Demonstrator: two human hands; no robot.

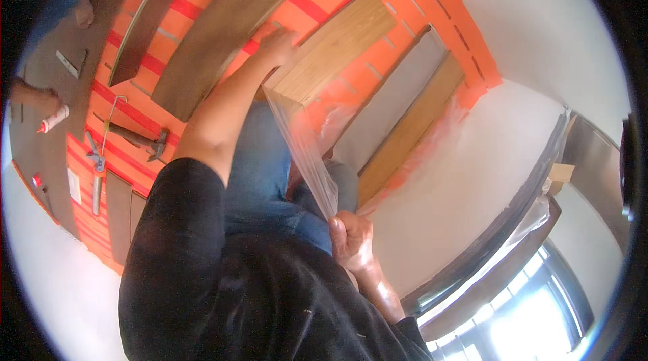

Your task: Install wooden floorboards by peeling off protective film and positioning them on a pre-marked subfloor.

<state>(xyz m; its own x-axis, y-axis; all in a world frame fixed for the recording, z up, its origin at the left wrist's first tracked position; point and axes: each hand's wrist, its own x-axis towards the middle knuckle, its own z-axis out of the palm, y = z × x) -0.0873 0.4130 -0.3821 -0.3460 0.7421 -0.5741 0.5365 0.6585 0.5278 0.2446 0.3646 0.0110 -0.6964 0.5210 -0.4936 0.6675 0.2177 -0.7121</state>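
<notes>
While the right hand (352,239) grips a bunched end of clear film (305,148), drawing it taut beside the legs (260,158), the left hand (275,47) sits with curled fingers just beside the left edge of the oak board (334,43); whether it holds anything, I cannot tell. The board lies ahead of the legs on orange underlay (480,50), and the film runs from its near end back to the right hand.

Along the board's left edge, a strip of underlay separates it from a wide brown plank (226,30), and the left forearm crosses that plank's near end. On the right, underlay shows between the board and a grey panel (398,97), with a second oak plank (417,128) close along the panel's far side. More room lies beyond that, where a pale surface (459,185) spreads to a dark curved strip (503,226).

Left of the arm, a hammer (145,139) and a caulking gun (99,175) lie near each other. A narrow brown plank (145,27) lies further up. At the far left, a co-worker's hand (40,99) is at a white bottle (55,118) with a red tip.
</notes>
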